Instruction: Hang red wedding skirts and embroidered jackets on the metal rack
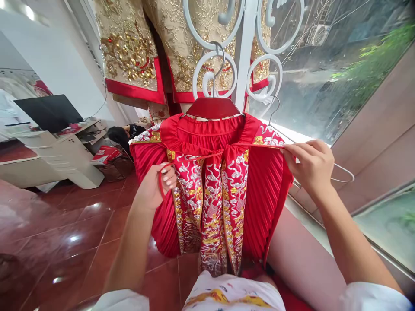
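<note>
My left hand closes around the red cord; my right hand pinches it taut. The red pleated garment hangs on the hanger, probably soft, its embroidery delicate, so gripping the cord seems safer.
</note>
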The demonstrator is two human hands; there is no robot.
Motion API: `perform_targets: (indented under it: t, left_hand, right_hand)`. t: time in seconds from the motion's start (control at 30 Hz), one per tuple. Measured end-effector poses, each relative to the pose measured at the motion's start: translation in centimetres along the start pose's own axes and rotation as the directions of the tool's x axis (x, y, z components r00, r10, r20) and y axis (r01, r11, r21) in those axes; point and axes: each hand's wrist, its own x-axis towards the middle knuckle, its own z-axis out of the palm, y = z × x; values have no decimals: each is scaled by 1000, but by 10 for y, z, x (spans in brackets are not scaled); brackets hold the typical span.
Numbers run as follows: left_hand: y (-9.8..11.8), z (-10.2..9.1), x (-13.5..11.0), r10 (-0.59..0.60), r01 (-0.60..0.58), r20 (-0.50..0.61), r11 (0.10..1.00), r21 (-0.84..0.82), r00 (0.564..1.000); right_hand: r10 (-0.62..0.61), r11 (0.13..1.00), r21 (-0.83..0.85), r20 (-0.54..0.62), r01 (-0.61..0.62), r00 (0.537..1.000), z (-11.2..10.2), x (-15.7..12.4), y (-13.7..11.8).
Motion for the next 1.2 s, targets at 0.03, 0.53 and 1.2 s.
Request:
perform_targets:
  t: [0.03,0.53,1.2]
  left_hand:
    - [-4,-1,3,43,-41,-36,998,57,998]
    - [-93,74,-3,664,-190,332,-280,941,670]
    - [-112,87,31,563,-148,195,-129,981,803]
  right_hand:
    - [-10,1000,-18,23,10,1000,2,0,-7]
    - [-328,945,106,292,310,898,37,51,-102]
    - [-135,969,246,642,-37,754,24,42,-116]
